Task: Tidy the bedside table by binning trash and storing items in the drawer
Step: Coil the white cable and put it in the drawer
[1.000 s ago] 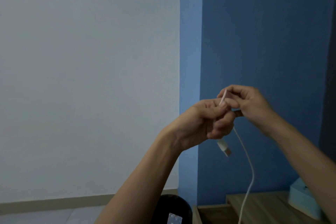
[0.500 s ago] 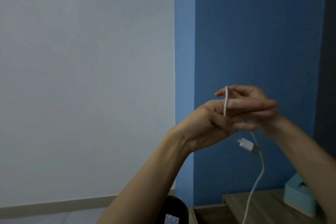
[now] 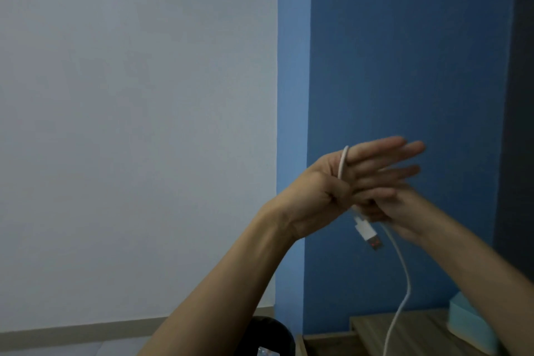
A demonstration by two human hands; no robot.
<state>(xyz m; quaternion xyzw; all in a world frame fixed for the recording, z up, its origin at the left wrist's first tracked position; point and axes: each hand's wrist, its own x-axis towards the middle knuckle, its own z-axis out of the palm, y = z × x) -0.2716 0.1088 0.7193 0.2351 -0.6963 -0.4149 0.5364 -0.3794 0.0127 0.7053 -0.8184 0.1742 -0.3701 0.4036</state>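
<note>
A white USB cable [image 3: 403,266] is looped over my left hand [image 3: 341,182], which is raised in front of the blue wall with its fingers stretched flat to the right. One turn of the cable crosses the base of those fingers. The white plug [image 3: 368,234] dangles just under the palm. My right hand [image 3: 404,212] sits below and behind the left fingers, closed around the cable's long end, which hangs down to the wooden bedside table [image 3: 416,332]. A black bin [image 3: 274,335] stands at the bottom edge, left of the table.
A pale teal box [image 3: 468,324] rests on the table's right side, partly behind my right forearm. A white wall fills the left half, a blue wall the right. Something shiny and clear shows in the bin's mouth.
My left fingers have opened from curled to flat. My right hand has dropped from above the left fingers to below them, carrying the cable around, and the plug has swung beneath the palm.
</note>
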